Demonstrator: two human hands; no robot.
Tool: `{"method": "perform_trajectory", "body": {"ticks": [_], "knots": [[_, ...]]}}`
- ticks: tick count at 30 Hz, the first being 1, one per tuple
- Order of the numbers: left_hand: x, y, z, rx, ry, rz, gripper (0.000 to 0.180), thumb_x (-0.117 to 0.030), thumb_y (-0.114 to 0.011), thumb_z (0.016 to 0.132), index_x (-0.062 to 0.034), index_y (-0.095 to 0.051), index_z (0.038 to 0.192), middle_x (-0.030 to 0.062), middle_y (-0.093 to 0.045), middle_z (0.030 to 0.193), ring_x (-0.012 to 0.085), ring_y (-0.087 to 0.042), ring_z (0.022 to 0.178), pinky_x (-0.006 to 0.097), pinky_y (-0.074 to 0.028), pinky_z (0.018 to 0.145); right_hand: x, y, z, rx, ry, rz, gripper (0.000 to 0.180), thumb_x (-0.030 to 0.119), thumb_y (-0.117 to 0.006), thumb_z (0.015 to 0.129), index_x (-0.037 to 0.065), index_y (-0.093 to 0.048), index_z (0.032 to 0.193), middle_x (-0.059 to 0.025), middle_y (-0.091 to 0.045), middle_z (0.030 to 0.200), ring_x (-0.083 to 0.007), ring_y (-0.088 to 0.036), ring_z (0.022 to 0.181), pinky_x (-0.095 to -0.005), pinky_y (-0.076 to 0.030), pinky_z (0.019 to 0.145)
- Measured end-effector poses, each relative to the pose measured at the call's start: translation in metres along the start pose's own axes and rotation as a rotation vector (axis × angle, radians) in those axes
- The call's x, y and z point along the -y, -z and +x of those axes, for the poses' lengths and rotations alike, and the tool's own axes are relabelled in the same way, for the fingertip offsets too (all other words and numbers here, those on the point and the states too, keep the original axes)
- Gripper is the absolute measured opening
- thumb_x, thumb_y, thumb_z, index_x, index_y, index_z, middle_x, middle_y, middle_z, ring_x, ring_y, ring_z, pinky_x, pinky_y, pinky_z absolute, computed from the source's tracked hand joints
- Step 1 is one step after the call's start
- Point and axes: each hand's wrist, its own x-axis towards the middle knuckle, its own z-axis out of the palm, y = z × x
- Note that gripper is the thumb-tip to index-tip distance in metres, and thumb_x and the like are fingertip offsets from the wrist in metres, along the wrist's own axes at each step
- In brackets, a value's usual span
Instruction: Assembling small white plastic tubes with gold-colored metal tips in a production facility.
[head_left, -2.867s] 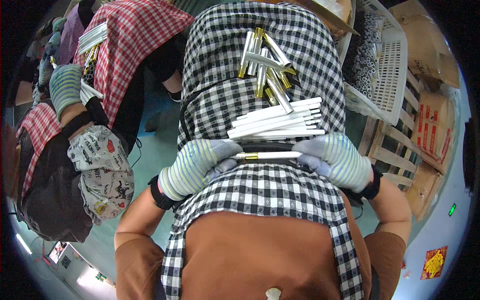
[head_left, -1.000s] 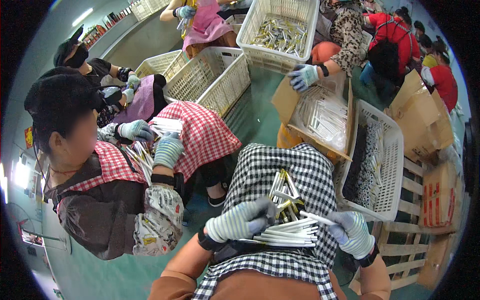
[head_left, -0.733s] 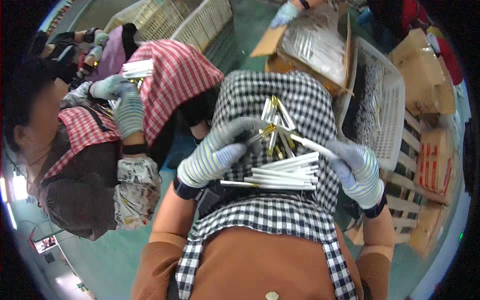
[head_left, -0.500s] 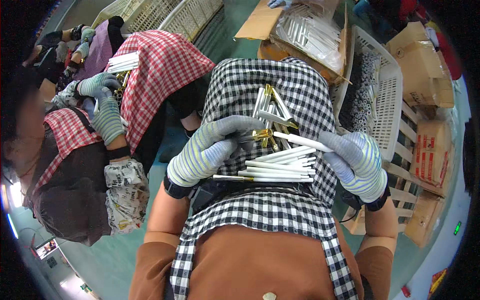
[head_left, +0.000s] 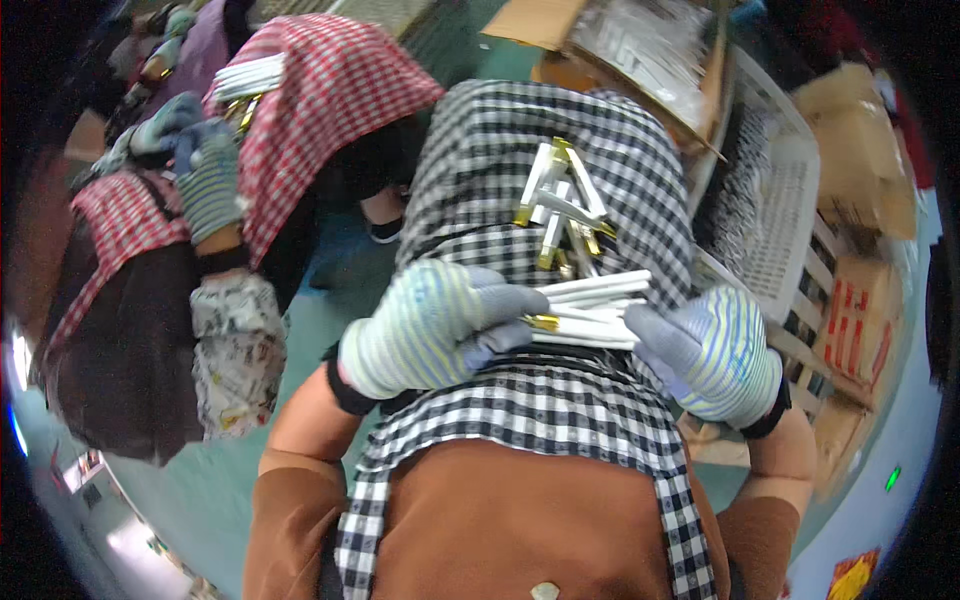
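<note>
On my lap, over a black-and-white checked apron [head_left: 470,210], white sticks [head_left: 610,285] lie sideways in a pile. At the pile's near side, my left hand [head_left: 430,325], in a striped glove, is closed on the gold ferrule end of a white-handled paintbrush [head_left: 545,321]; its bristles are hidden by the fingers. The pinched fingers of my right hand [head_left: 705,350], gloved alike, are at the right end of the white handle. Farther up the lap is a loose heap of white and gold brush pieces [head_left: 555,215], with a grey curved piece [head_left: 572,210] across it.
An open cardboard box [head_left: 540,22] with plastic-wrapped white sticks is beyond my knees. Right of it stands a white plastic basket [head_left: 795,190] of grey tubes. More cartons [head_left: 850,130] are at the far right. At left, a gloved co-worker in a red checked apron [head_left: 320,80] handles similar pieces.
Both hands have come down to the white sticks, the left turning palm down over the ferrule. The white handle, held up between the hands before, is now low at the pile. The view has shifted.
</note>
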Motion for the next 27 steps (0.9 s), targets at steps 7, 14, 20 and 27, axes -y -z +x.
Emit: {"method": "perform_trajectory", "body": {"ticks": [7, 14, 20, 27], "knots": [[-0.001, -0.006, -0.038, 0.0, 0.05, 0.103, 0.024, -0.027, -0.061, 0.086, -0.0124, -0.064, 0.105, 0.0116, -0.058, 0.069, 0.0321, -0.059, 0.063, 0.043, -0.046, 0.054, 0.013, -0.048, 0.014, 0.019, -0.189, 0.555, 0.016, 0.013, -0.067, 0.082, 0.006, -0.069, 0.096, -0.0157, -0.063, 0.069, -0.0337, -0.064, 0.065, -0.04, -0.05, 0.06], [0.01, -0.004, -0.044, 0.022, -0.11, 0.36, 0.022, -0.026, -0.06, 0.082, -0.0127, -0.062, 0.099, 0.0067, -0.061, 0.088, 0.027, -0.061, 0.078, 0.04, -0.047, 0.067, -0.004, -0.064, 0.011, 0.176, 0.105, 0.182, 0.025, 0.017, -0.069, 0.074, 0.009, -0.06, 0.097, -0.0095, -0.062, 0.084, -0.0294, -0.061, 0.076, -0.0402, -0.049, 0.063], [0.024, 0.007, -0.035, 0.021, 0.082, 0.26, 0.028, -0.019, -0.069, 0.077, -0.0084, -0.065, 0.103, 0.0101, -0.065, 0.093, 0.0307, -0.061, 0.084, 0.041, -0.047, 0.072, -0.022, -0.056, 0.011, -0.091, -0.094, 0.067, 0.022, 0.014, -0.07, 0.077, 0.009, -0.063, 0.097, -0.0078, -0.061, 0.081, -0.0281, -0.06, 0.071, -0.0398, -0.047, 0.061], [0.029, 0.009, -0.002, -0.125, 0.081, 0.269, 0.024, -0.009, -0.067, 0.08, -0.0045, -0.066, 0.103, 0.0138, -0.066, 0.093, 0.0318, -0.064, 0.084, 0.038, -0.05, 0.074, -0.027, -0.062, 0.016, 0.173, -0.242, -0.066, 0.023, 0.007, -0.062, 0.078, 0.004, -0.061, 0.1, -0.012, -0.061, 0.088, -0.0295, -0.062, 0.075, -0.0406, -0.049, 0.064]]}}
